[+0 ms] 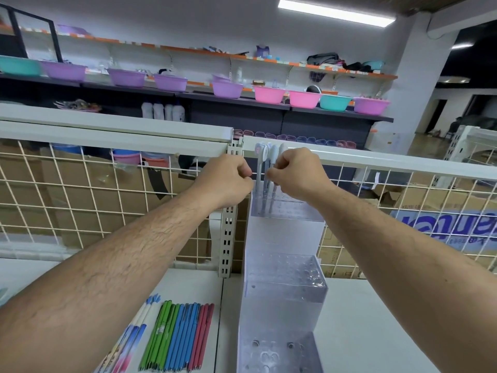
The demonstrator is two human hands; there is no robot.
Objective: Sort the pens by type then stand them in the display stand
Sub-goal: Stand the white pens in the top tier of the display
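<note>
Both hands are working at the top tier of the display stand [285, 219], where the upright pens [258, 162] are standing directly between them, long axes vertical, caps up. The right hand [298, 173] is curling its fingers and pinching the shaft of one of these pens, just inward of its knuckles. The left hand [228, 179] is curling too, fingertips at the leftmost pen; whether it is actually gripping it I cannot tell. The loose pens [177, 337] are lying flat well below the hands, beneath the left forearm, shafts running away from the person. The left hand, being nearer them, is looking better placed for fetching the next batch
</note>
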